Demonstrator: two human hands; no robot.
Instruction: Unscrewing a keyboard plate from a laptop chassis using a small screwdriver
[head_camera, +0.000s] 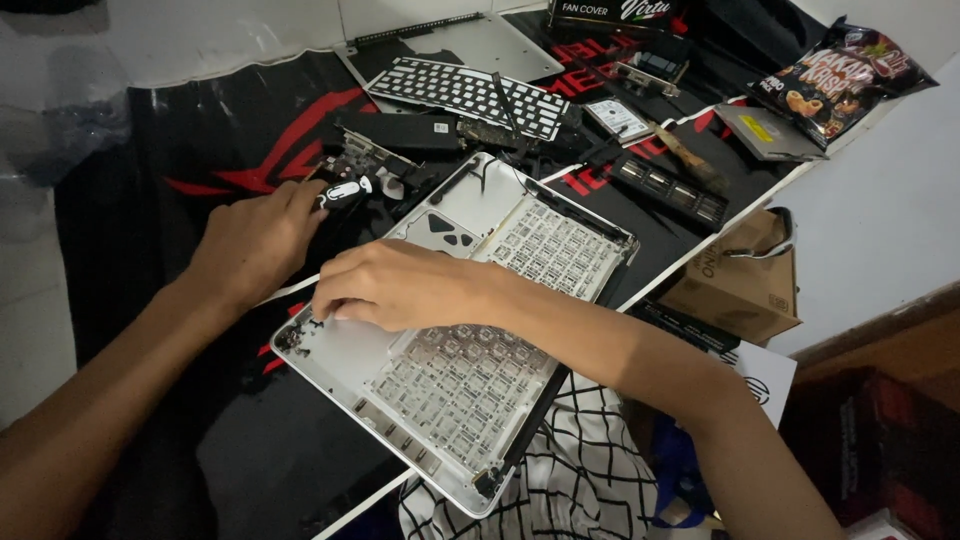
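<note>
Both hands working at the near-left corner of a stripped laptop top case

My right hand (400, 285) lies on the silver laptop case (345, 355), fingertips pinched together at its left edge; I cannot tell what they nip. My left hand (262, 240) is curled around a small black tool (345, 192) just beyond the case's far-left side. The case tilts over the desk edge toward my lap, so I judge steady downward pressure and tiny moves best; a loose keyboard (470, 92) lies far behind
</note>
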